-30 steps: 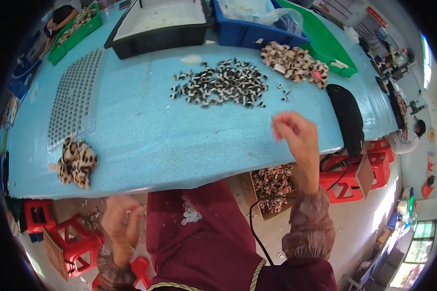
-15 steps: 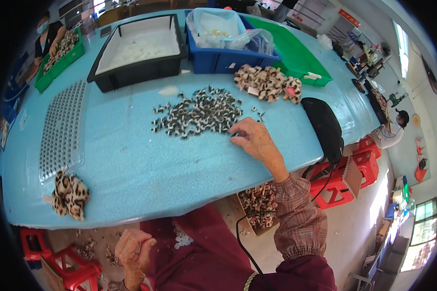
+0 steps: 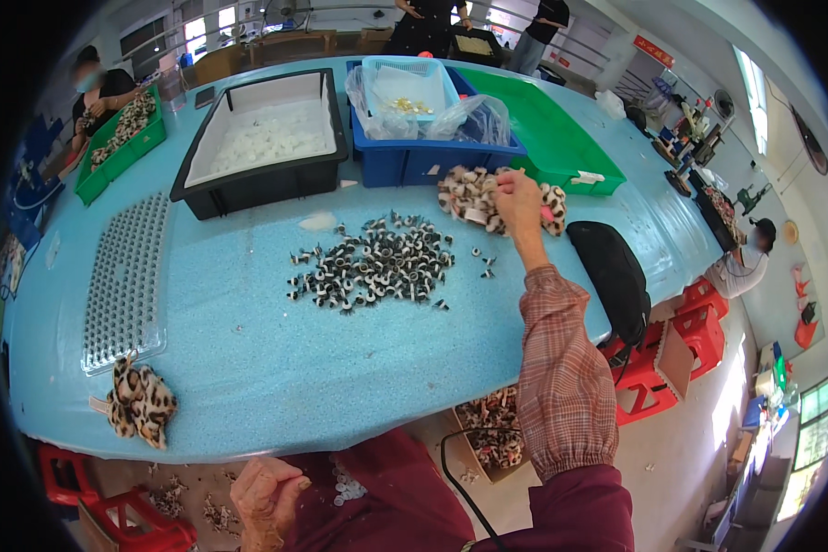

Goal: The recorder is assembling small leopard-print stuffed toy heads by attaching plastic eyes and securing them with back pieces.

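Observation:
My right hand (image 3: 521, 210) reaches across the table to a pile of leopard-print plush pieces (image 3: 465, 191), its fingertips closed on one piece and partly hidden among them. Down by my lap, my left hand (image 3: 265, 497) is curled, thumb against fingers; whatever it may hold is too small to make out. Several translucent white discs (image 3: 348, 488) rest on my dark red apron beside it. Mid-table lies a heap of small black-and-white stemmed parts (image 3: 373, 265), with a few strays to its right. A single leopard-print plush piece (image 3: 142, 403) lies near the left front edge.
A clear studded plastic sheet (image 3: 124, 285) lies at left. Behind the heap stand a black tray (image 3: 248, 195), a blue bin (image 3: 423, 166) and a green tray (image 3: 561, 138). A black pouch (image 3: 609, 281) sits at the right edge; red stools (image 3: 649, 382) stand below. Other people are farther off.
My right hand has moved from the edge of the black-and-white heap, away from me and rightward, onto the plush pile. My left hand stays curled by my lap. The view has tilted up.

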`<move>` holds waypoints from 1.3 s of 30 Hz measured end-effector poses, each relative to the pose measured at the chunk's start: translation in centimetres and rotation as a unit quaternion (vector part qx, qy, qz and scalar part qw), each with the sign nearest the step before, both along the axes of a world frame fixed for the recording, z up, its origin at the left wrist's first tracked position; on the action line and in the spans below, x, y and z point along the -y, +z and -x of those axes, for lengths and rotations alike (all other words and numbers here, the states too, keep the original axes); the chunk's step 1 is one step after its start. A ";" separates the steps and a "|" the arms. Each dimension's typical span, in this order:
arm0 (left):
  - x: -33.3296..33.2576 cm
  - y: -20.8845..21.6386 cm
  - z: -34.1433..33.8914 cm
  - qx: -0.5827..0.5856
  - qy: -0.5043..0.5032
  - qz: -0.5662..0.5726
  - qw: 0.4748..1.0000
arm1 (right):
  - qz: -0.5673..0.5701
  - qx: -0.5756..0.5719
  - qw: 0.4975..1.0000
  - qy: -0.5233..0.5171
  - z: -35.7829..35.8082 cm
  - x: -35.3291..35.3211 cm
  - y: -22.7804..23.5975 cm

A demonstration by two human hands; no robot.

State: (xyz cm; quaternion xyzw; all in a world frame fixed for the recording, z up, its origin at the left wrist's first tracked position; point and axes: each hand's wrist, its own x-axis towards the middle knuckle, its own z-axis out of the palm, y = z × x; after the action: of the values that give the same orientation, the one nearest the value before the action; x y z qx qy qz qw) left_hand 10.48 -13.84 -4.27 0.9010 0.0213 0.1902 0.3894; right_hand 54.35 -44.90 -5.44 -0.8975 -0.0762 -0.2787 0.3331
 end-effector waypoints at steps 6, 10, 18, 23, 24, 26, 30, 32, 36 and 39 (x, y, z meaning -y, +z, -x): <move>-0.9 -0.2 0.0 0.010 0.010 0.035 0.999 | -0.186 -0.002 0.979 0.085 3.9 1.1 4.3; -0.2 0.7 -0.9 0.080 -0.044 0.044 0.995 | -0.271 0.013 0.950 0.158 8.1 0.7 6.9; 2.7 2.5 -5.1 0.015 -0.053 0.404 0.913 | -0.444 -0.134 0.800 0.381 23.0 -7.7 4.2; 5.3 4.5 -6.8 -0.044 -0.026 0.568 0.821 | -0.551 -0.242 0.679 0.421 32.5 -11.9 1.9; 4.9 4.0 -6.4 -0.042 -0.035 0.586 0.809 | -0.587 -0.227 0.666 0.401 33.3 -12.3 1.7; 4.6 1.7 -6.4 0.024 -0.034 0.566 0.824 | -0.587 -0.249 0.676 0.370 33.1 -12.2 1.1; 3.6 -0.6 -5.2 0.096 0.022 0.472 0.876 | -0.415 -0.228 0.790 0.388 34.5 -14.0 1.2; 3.7 -0.4 -4.4 0.054 -0.002 0.451 0.891 | -0.234 -0.191 0.877 0.373 34.9 -14.5 0.9; 4.0 -0.9 -3.4 0.021 -0.022 0.651 0.758 | -0.505 -0.323 0.705 0.379 35.5 -15.0 -0.5; 3.8 -1.6 -3.2 0.028 0.000 0.698 0.715 | -0.594 -0.340 0.624 0.378 36.5 -15.9 -1.0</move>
State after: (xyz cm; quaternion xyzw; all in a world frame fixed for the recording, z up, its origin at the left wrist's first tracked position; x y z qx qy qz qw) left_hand 13.68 -17.60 -5.91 0.3674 0.1373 0.1467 0.9081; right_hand 17.83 -29.04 -6.41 -0.4279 -0.1079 0.2115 0.8721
